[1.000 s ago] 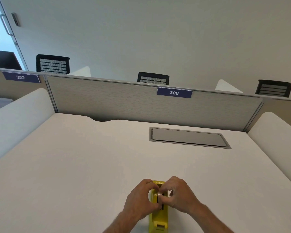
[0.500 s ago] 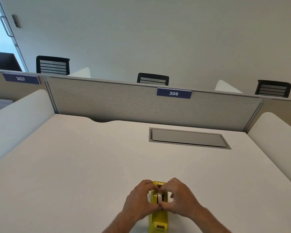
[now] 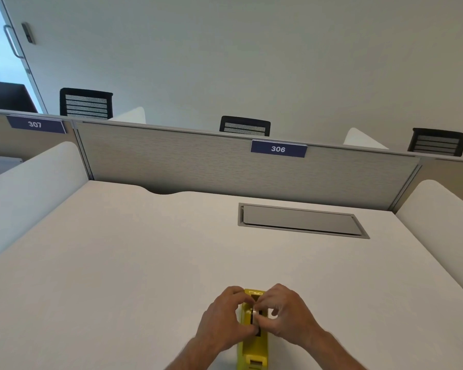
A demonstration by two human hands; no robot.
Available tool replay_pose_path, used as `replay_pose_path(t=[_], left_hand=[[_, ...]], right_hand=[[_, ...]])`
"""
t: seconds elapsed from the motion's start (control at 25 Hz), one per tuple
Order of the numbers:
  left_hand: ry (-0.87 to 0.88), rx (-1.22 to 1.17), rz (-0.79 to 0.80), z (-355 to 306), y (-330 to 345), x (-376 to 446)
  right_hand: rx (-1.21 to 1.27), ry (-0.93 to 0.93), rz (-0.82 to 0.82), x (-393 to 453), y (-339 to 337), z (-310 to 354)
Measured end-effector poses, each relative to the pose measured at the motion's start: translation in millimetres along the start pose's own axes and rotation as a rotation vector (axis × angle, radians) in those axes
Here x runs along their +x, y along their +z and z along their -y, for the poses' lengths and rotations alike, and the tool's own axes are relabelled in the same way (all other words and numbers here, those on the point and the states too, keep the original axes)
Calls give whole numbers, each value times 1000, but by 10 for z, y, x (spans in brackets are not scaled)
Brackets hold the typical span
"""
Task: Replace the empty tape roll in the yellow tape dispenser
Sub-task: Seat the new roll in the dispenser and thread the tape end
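Note:
The yellow tape dispenser (image 3: 254, 351) stands on the white desk (image 3: 123, 263) at the bottom centre, its cutter end toward me. My left hand (image 3: 222, 323) grips its left side. My right hand (image 3: 286, 315) comes from the right, with thumb and fingertips pinched on the small pale tape roll (image 3: 255, 313) that sits in the dispenser's open slot. Most of the roll is hidden by my fingers.
A grey cable hatch (image 3: 302, 220) is set into the desk at the back right. A grey partition (image 3: 225, 166) labelled 306 closes the far edge, with white side screens (image 3: 30, 188) left and right. Black chair backs (image 3: 245, 126) show beyond.
My right hand has shifted slightly to the right and its fingers have tightened on the roll in the slot. The left hand and the dispenser stay in place.

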State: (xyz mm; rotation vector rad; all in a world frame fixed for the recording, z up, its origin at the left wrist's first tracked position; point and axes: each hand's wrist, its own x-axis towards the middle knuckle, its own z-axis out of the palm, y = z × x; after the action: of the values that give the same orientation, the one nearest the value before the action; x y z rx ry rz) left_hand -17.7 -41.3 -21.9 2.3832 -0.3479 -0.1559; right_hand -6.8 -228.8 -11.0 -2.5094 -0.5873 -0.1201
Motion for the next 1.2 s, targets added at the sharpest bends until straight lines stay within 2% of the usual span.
replay_pose_path(t=[0.32, 0.52, 0.88, 1.2], left_hand=[[-5, 14, -14, -16, 8, -3], [18, 30, -18, 1, 0, -7], [2, 36, -19, -11, 6, 2], [-12, 52, -7, -12, 3, -3]], right_hand=[[38, 75, 37, 43, 7, -60], [-46, -20, 22, 8, 19, -28], [-65, -54, -11, 5, 17, -36], [30, 37, 32, 67, -2, -64]])
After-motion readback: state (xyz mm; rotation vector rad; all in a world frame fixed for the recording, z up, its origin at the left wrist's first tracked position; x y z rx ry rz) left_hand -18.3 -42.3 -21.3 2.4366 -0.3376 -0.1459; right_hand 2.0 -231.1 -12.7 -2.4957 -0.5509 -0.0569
